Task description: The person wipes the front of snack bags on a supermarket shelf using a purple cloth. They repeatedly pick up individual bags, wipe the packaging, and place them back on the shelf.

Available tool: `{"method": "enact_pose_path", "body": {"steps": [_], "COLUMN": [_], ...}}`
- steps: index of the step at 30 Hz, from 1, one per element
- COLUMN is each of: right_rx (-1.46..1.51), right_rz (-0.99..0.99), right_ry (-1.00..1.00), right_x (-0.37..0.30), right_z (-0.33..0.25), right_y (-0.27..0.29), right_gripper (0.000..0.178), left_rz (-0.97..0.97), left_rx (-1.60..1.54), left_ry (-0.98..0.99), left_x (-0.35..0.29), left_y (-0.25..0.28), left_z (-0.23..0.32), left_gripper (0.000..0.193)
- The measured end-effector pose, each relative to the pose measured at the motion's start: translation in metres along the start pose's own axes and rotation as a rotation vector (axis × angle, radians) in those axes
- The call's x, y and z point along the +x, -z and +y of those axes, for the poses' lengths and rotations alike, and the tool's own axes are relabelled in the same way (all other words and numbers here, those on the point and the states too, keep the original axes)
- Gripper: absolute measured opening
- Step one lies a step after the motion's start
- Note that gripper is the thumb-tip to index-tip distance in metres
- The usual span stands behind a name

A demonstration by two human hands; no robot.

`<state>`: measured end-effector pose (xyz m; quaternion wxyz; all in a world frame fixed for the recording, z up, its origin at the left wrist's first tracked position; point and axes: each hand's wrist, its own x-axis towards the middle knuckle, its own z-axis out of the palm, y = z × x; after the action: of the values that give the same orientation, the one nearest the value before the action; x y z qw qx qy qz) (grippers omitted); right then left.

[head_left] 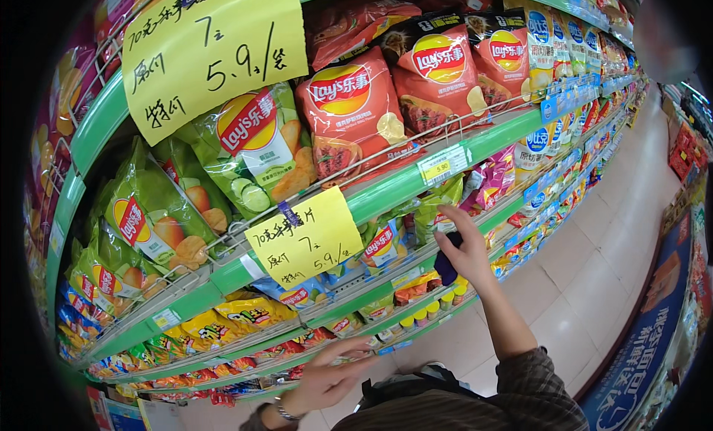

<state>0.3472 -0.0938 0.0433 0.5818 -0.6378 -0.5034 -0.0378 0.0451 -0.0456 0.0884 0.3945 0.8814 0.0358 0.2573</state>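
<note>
My right hand [467, 250] is raised in front of the shelf edge, its fingers curled round a bunched dark blue cloth [445, 263]. Just behind its fingertips lies a green chip bag [431, 217] on the shelf below. Lower down, my left hand [332, 377] is held out with its fingers stretched and nothing in them; a metal band [285, 410] circles that wrist. On the upper shelf, red chip bags [352, 108] stand beside green ones [256, 150]. A yellow handwritten price card [304, 236] hangs on the green shelf edge, left of my right hand.
A larger yellow card [215, 49] hangs at the upper left. Thin wire rails [445, 130] front the shelves. Lower tiers hold yellow snack bags [256, 310] and several small yellow-lidded tubs [433, 310]. Tiled floor [549, 290] runs along the aisle to a blue display [657, 320] on the right.
</note>
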Motion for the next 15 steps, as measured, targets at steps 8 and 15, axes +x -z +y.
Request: {"method": "enact_pose_path", "body": {"steps": [8,15], "right_rx": [-0.249,-0.013], "right_rz": [-0.079,0.213], "right_ry": [-0.034,0.131], "right_x": [0.05,0.013], "right_z": [0.011,0.003], "right_y": [-0.054,-0.064], "right_gripper": [0.038,0.026], "left_rz": [0.05,0.32], "left_rx": [-0.162,-0.731], "left_ry": [0.337,0.566], "left_x": [-0.006,0.001], "left_y": [-0.036,-0.042], "left_z": [-0.035,-0.054], "left_gripper": [0.027,0.033]}}
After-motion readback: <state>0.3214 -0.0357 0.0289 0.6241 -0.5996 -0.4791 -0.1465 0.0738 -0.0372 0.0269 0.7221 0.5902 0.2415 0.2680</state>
